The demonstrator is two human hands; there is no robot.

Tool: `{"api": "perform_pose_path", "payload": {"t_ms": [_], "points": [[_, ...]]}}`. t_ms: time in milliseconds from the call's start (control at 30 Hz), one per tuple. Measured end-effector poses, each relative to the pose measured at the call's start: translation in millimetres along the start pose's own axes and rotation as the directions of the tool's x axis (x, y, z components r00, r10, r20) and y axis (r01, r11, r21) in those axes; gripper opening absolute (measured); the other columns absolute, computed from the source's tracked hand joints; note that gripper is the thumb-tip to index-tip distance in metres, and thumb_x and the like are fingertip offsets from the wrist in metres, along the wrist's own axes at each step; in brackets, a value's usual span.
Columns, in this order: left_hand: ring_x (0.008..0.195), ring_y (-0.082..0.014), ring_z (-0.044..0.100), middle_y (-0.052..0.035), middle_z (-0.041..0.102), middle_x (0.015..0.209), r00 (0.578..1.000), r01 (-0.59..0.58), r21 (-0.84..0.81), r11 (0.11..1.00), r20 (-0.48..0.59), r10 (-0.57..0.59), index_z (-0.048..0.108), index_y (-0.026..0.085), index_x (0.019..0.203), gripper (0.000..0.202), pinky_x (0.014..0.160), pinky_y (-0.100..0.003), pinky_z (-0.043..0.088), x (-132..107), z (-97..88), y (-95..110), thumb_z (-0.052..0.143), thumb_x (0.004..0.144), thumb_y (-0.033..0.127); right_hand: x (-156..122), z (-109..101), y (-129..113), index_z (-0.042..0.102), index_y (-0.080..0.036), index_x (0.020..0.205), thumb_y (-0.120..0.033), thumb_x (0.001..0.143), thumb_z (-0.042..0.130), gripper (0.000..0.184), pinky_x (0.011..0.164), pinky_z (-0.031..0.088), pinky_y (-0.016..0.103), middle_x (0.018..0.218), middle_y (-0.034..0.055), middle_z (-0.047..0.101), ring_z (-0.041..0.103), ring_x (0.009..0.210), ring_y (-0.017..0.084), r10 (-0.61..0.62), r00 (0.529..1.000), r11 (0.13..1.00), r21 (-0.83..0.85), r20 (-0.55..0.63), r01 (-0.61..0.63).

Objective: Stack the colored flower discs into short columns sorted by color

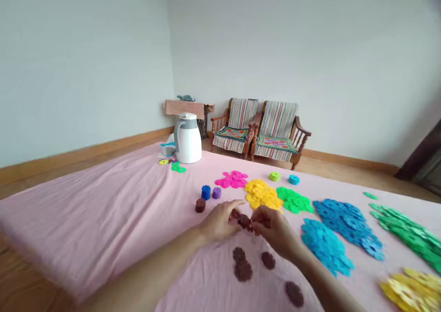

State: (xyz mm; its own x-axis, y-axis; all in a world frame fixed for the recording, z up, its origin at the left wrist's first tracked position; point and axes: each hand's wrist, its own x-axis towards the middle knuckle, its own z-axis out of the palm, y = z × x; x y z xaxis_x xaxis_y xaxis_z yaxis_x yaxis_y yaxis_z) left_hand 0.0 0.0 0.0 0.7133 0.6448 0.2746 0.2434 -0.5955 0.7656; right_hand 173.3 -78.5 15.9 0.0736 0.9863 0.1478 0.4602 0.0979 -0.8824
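My left hand curls around dark brown flower-shaped plastic discs, its thumb and fingers closed on them. From the other side, my right hand pinches brown discs at the same spot, so the fingers of both hands nearly meet. How many discs each holds is hidden. Nearer to me on the cloth lie loose brown discs, two overlapping, one beneath my right wrist and another closer. Left of my hands stand a brown stack, a blue stack and a purple stack.
Beyond my hands lie pink, yellow and green disc piles. Light blue and darker blue piles spread rightward. A white jug stands at the far edge of the pink cloth. Two chairs stand behind.
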Motion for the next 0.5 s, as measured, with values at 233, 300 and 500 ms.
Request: {"api": "perform_pose_path", "payload": {"t_ms": [233,300,500], "points": [[0.088,-0.0184,0.061,-0.0047,0.067,0.096,1.0,0.011,-0.015,1.0,0.007,-0.011,0.045,0.019,0.128,0.063,0.081,-0.03,0.047,-0.1,0.2,1.0,0.063,0.067,0.016,13.5,18.0,3.1,0.051,-0.019,0.063,-0.028,0.061,0.061,0.014,0.048,0.044,0.024,0.052,-0.0028,0.059,0.057,0.048,0.012,0.238,0.966,0.918,0.35,-0.104,-0.188],[0.088,-0.0183,0.061,-0.0044,0.067,0.097,1.0,0.013,-0.009,1.0,0.006,-0.013,0.046,0.019,0.127,0.065,0.081,-0.03,0.047,-0.2,-0.4,2.1,0.063,0.065,0.013,13.5,21.5,2.1,0.051,-0.019,0.064,-0.028,0.059,0.063,0.016,0.048,0.045,0.024,0.051,-0.0029,0.059,0.057,0.046,0.012,0.294,0.953,0.878,0.415,-0.07,-0.24],[0.086,-0.0174,0.061,-0.004,0.067,0.096,1.0,0.016,-0.031,0.999,0.012,-0.016,0.046,0.019,0.127,0.066,0.08,-0.029,0.047,-0.2,-0.7,1.8,0.061,0.064,0.009,14.4,23.1,4.0,0.052,-0.019,0.065,-0.027,0.061,0.062,0.013,0.052,0.048,0.027,0.052,-0.0024,0.06,0.059,0.048,0.013,0.298,0.953,0.871,0.426,-0.061,-0.245]]}}
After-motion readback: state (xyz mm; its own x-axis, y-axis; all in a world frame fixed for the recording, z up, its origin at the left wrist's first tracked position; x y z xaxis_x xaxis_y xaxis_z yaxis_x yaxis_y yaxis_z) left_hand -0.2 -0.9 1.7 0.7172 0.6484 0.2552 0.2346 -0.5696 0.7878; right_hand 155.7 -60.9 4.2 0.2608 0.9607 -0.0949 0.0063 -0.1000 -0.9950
